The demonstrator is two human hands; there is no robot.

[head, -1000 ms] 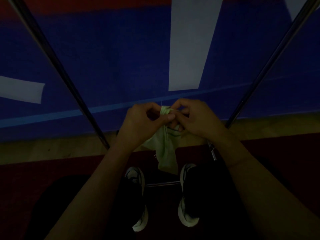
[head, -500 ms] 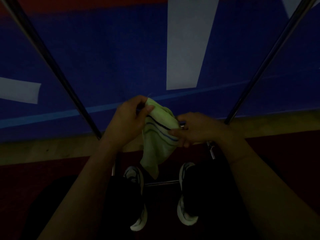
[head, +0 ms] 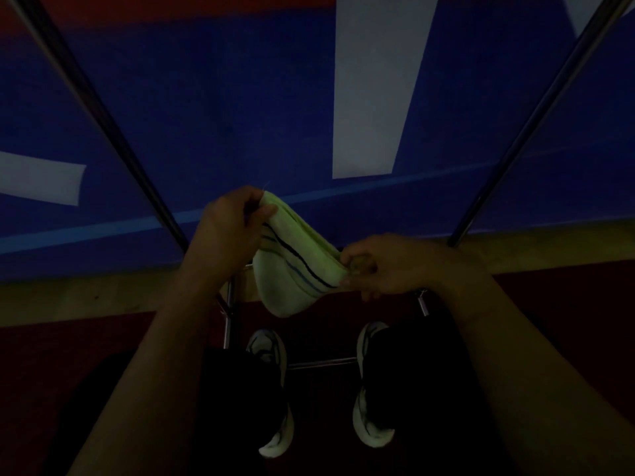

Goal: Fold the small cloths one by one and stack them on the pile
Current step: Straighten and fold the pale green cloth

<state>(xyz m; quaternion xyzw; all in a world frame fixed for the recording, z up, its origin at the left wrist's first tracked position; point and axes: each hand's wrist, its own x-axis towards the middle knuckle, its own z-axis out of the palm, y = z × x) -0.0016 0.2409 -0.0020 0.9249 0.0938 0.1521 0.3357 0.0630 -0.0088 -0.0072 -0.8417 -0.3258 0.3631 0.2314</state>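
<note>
A small pale green cloth (head: pixel 292 269) with dark and blue stripes hangs in the air between my hands, above my feet. My left hand (head: pixel 233 225) pinches its upper left corner, held higher. My right hand (head: pixel 388 264) pinches the lower right corner, so the top edge runs slanting down to the right. The cloth's lower part sags in a rounded fold. No pile of cloths is in view. The scene is very dim.
Two slanted metal poles (head: pixel 113 125) (head: pixel 536 111) of a frame run up left and right, with a low crossbar (head: pixel 323 363) between my shoes (head: pixel 275 389). Beyond lies a blue mat (head: pixel 223 97) with white stripes, then a wooden strip and dark red floor.
The bunched cloth has been opened out: my hands moved apart, the left one up and left, the right one down and right, stretching the top edge.
</note>
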